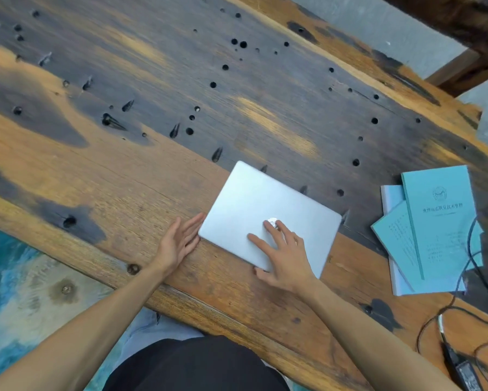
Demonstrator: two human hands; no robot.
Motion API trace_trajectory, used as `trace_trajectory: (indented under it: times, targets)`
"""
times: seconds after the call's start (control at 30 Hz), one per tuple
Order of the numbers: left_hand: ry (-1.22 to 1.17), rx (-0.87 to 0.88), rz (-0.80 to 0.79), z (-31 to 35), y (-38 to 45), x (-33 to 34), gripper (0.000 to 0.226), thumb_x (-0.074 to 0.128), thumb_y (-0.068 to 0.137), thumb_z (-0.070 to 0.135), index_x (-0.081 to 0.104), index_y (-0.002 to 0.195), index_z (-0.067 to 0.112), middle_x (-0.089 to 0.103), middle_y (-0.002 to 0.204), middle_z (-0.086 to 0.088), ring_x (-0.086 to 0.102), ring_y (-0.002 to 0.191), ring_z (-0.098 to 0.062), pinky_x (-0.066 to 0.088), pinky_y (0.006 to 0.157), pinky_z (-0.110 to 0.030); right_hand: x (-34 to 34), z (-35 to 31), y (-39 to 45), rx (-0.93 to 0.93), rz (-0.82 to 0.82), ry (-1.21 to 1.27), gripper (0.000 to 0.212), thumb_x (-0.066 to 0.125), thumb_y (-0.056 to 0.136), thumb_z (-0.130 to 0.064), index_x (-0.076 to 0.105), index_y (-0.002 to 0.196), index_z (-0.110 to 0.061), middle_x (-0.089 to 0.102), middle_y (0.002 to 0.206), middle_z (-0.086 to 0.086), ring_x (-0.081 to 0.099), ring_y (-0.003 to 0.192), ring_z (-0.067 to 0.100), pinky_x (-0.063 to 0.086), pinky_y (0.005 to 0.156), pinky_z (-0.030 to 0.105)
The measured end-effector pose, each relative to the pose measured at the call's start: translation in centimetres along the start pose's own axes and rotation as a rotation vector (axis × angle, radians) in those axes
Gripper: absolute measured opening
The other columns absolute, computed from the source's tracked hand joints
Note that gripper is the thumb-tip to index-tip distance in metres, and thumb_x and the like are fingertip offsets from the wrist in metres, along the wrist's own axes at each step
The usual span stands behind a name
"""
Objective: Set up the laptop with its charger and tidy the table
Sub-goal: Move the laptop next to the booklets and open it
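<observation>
A closed silver laptop [265,201] lies on the wooden table [124,170], near its front edge. My right hand [282,255] rests flat on the lid with fingers spread, holding nothing. My left hand [180,241] is open, its fingertips against the laptop's left edge. The black charger brick [465,371] lies at the lower right of the table, and its black cable [473,249] loops up over the booklets.
Several teal booklets [440,221] lie in a loose pile to the right of the laptop, partly under the cable. The table top is dark, worn wood with many holes. A blue-patterned floor [17,292] shows below the front edge.
</observation>
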State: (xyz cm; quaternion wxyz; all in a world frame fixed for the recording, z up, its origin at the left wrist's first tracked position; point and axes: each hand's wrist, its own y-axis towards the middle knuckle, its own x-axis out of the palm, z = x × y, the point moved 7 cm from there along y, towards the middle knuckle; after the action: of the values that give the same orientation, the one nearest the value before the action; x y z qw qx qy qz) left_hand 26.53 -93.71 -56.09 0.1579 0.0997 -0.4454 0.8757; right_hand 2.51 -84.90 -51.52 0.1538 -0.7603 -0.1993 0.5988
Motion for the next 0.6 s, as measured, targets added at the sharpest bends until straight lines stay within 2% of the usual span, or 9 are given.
trace_trajectory:
  times: [0.07, 0.13, 0.2, 0.23, 0.3, 0.37, 0.43, 0.5, 0.6]
  targets:
    - [0.035, 0.002, -0.021, 0.1, 0.0, 0.0, 0.050, 0.026, 0.105, 0.044, 0.059, 0.137, 0.025, 0.060, 0.142, 0.010, 0.052, 0.134, -0.006, 0.033, 0.116, -0.032, -0.7, -0.1, -0.3, -0.023, 0.014, 0.017, 0.077, 0.056, 0.079, -0.063, 0.038, 0.151, -0.044, 0.034, 0.162, 0.005, 0.024, 0.151, 0.038, 0.036, 0.106, 0.056]
    - [0.107, 0.023, -0.050, 0.2, -0.1, 0.1, 0.045, 0.038, 0.097, 0.027, 0.058, 0.138, 0.027, 0.060, 0.140, 0.013, 0.051, 0.134, -0.005, 0.036, 0.115, -0.029, -1.7, 0.1, -0.8, -0.056, 0.051, 0.065, 0.074, 0.060, 0.078, -0.060, 0.045, 0.148, -0.041, 0.043, 0.156, 0.003, 0.033, 0.148, 0.037, 0.041, 0.103, 0.056]
    - [0.337, 0.078, -0.113, 0.5, -0.5, 0.5, 0.066, 0.042, 0.079, 0.007, 0.053, 0.140, 0.031, 0.058, 0.139, 0.018, 0.050, 0.134, -0.006, 0.042, 0.110, -0.024, -2.7, 0.3, -1.5, -0.095, 0.098, 0.113, 0.068, 0.064, 0.079, -0.055, 0.050, 0.143, -0.038, 0.050, 0.151, 0.003, 0.041, 0.144, 0.035, 0.046, 0.101, 0.058]
    - [0.558, 0.121, -0.136, 0.7, -0.7, 0.8, 0.074, 0.041, 0.076, 0.004, 0.050, 0.143, 0.034, 0.057, 0.141, 0.016, 0.050, 0.134, -0.012, 0.045, 0.106, -0.024, -3.0, 0.4, -1.8, -0.113, 0.116, 0.125, 0.063, 0.064, 0.082, -0.052, 0.052, 0.142, -0.037, 0.050, 0.150, 0.003, 0.043, 0.143, 0.034, 0.046, 0.101, 0.060]
    - [1.056, 0.226, -0.172, 0.7, -1.1, 1.6, 0.075, 0.043, 0.079, 0.011, 0.040, 0.151, 0.031, 0.047, 0.154, 0.002, 0.043, 0.141, -0.024, 0.041, 0.112, -0.036, -3.7, 0.3, -2.4, -0.140, 0.154, 0.138, 0.054, 0.063, 0.088, -0.044, 0.055, 0.140, -0.034, 0.051, 0.151, 0.005, 0.043, 0.143, 0.033, 0.045, 0.102, 0.062]
    - [1.470, 0.314, -0.205, -0.6, -1.5, 2.6, 0.077, 0.043, 0.088, 0.026, 0.016, 0.160, 0.020, 0.014, 0.168, -0.010, 0.015, 0.154, -0.029, 0.015, 0.125, -0.043, -4.4, 0.2, -3.1, -0.164, 0.198, 0.124, 0.047, 0.061, 0.092, -0.039, 0.057, 0.138, -0.029, 0.052, 0.150, 0.007, 0.045, 0.142, 0.034, 0.045, 0.103, 0.062]
    - [1.791, 0.390, -0.189, -1.8, -1.6, 3.5, 0.082, 0.031, 0.094, 0.045, -0.011, 0.158, 0.015, -0.014, 0.164, -0.018, -0.012, 0.153, -0.033, -0.006, 0.124, -0.043, -5.5, -0.1, -3.7, -0.180, 0.255, 0.089, 0.042, 0.056, 0.097, -0.036, 0.060, 0.136, -0.021, 0.055, 0.147, 0.010, 0.050, 0.138, 0.036, 0.049, 0.101, 0.061]
    - [2.005, 0.412, -0.169, -2.1, -1.6, 4.1, 0.083, 0.021, 0.097, 0.054, -0.022, 0.154, 0.011, -0.027, 0.158, -0.024, -0.024, 0.149, -0.037, -0.008, 0.124, -0.047, -7.1, -0.1, -4.3, -0.174, 0.328, 0.060, 0.040, 0.049, 0.100, -0.033, 0.063, 0.134, -0.016, 0.059, 0.144, 0.010, 0.054, 0.134, 0.033, 0.053, 0.098, 0.058]
    - [2.193, 0.425, -0.168, -1.5, -1.8, 4.5, 0.082, 0.018, 0.101, 0.054, -0.021, 0.154, 0.005, -0.028, 0.156, -0.031, -0.023, 0.148, -0.043, -0.005, 0.124, -0.051, -9.5, -0.1, -5.5, -0.145, 0.472, 0.007, 0.035, 0.052, 0.102, -0.025, 0.067, 0.132, -0.017, 0.065, 0.138, 0.004, 0.063, 0.125, 0.026, 0.060, 0.089, 0.047]
